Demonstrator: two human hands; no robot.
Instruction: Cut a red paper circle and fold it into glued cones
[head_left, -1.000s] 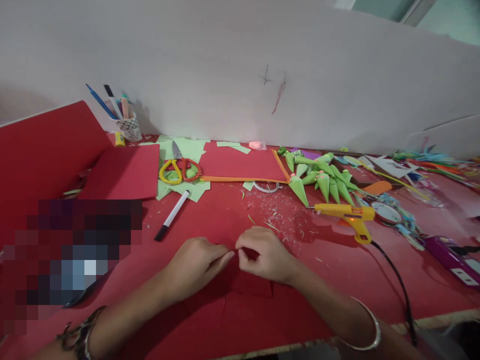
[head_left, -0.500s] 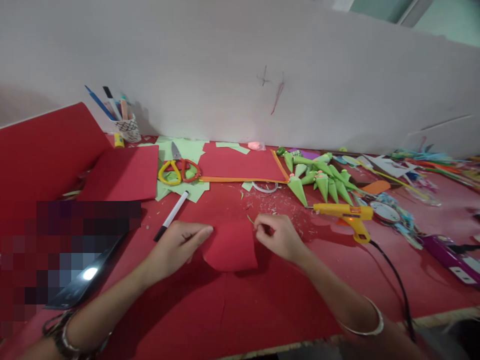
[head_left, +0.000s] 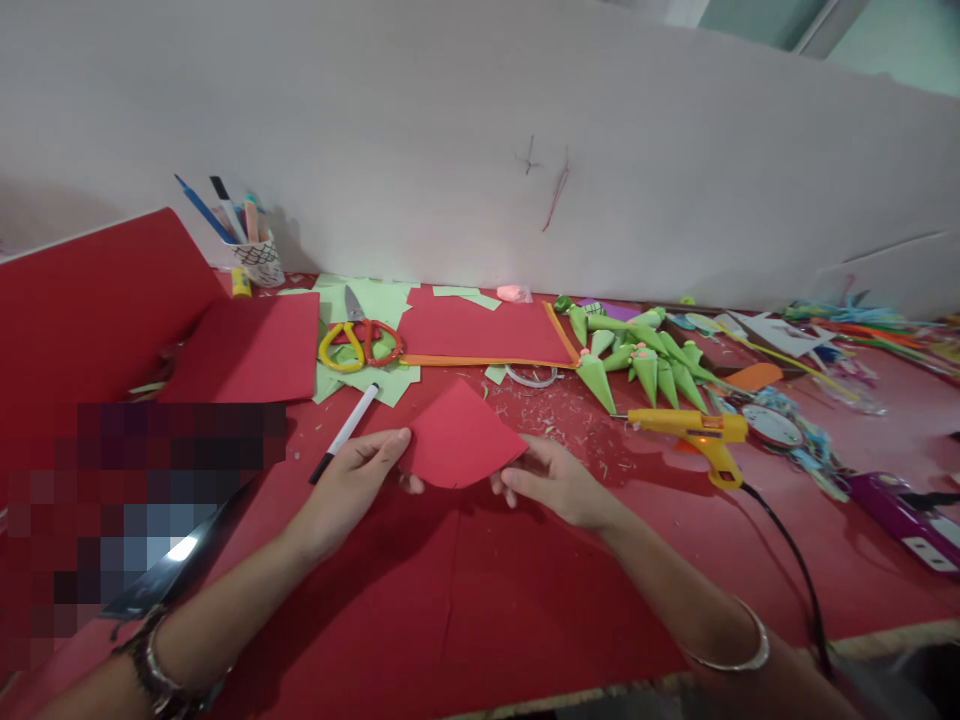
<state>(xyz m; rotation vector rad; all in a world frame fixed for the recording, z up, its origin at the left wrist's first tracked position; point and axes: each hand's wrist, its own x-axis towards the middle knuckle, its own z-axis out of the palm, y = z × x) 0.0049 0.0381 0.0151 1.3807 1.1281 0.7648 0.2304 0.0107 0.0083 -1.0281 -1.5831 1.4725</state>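
A piece of red paper point(head_left: 461, 437), a wedge with a rounded near edge and a point at the far side, is held above the red table. My left hand point(head_left: 362, 480) pinches its left corner, thumb on top. At its right corner my right hand point(head_left: 551, 482) grips it, the fingers partly tucked beneath the paper. Just beyond my left hand lies a white marker point(head_left: 351, 425) with a black cap. A yellow glue gun point(head_left: 690, 428) rests to the right of my right hand, its small light glowing orange.
Scissors point(head_left: 360, 340) lie on green paper scraps point(head_left: 367, 290) at the back. Several green paper cones point(head_left: 652, 365) are heaped right of a red sheet point(head_left: 480, 328). A pen cup point(head_left: 259, 258) stands at back left. The glue gun's cord point(head_left: 795, 560) runs to the near edge.
The red paper has been turned so its point faces away and its rounded edge faces me. It has moved slightly farther off. My right hand has shifted onto its right corner.
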